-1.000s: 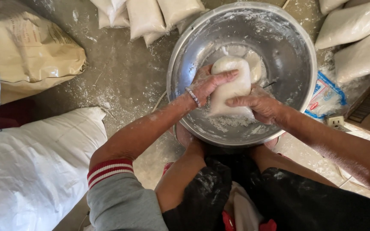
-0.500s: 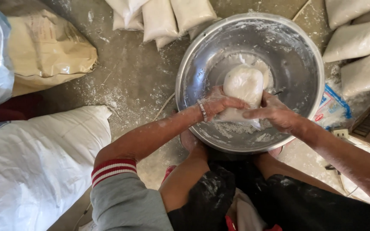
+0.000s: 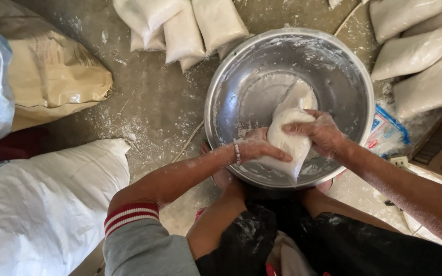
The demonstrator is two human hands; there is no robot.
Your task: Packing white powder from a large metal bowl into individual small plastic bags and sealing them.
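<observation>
A clear plastic bag of white flour [image 3: 288, 145] is held over the near side of a big steel bowl [image 3: 344, 76] that stands on the floor. My left hand [image 3: 259, 148] grips the bag's lower left side, a bead bracelet on its wrist. My right hand [image 3: 321, 134] clasps the bag's upper right part. Both hands are dusted white. A little loose flour [image 3: 299, 96] lies in the bowl behind the bag. My knees and dark dusty clothes are below the bowl.
Several filled white bags [image 3: 182, 30] lie beyond the bowl, more at the right [image 3: 420, 56]. A tan paper sack [image 3: 52, 76] and a large white woven sack [image 3: 37, 204] sit at the left. The concrete floor [image 3: 149, 112] is flour-dusted. A blue-and-white wrapper [image 3: 387, 134] lies right of the bowl.
The bag has come nearer to me, toward the bowl's near rim, and both hands have closed around it. The camera has shifted, so the bowl sits more centrally.
</observation>
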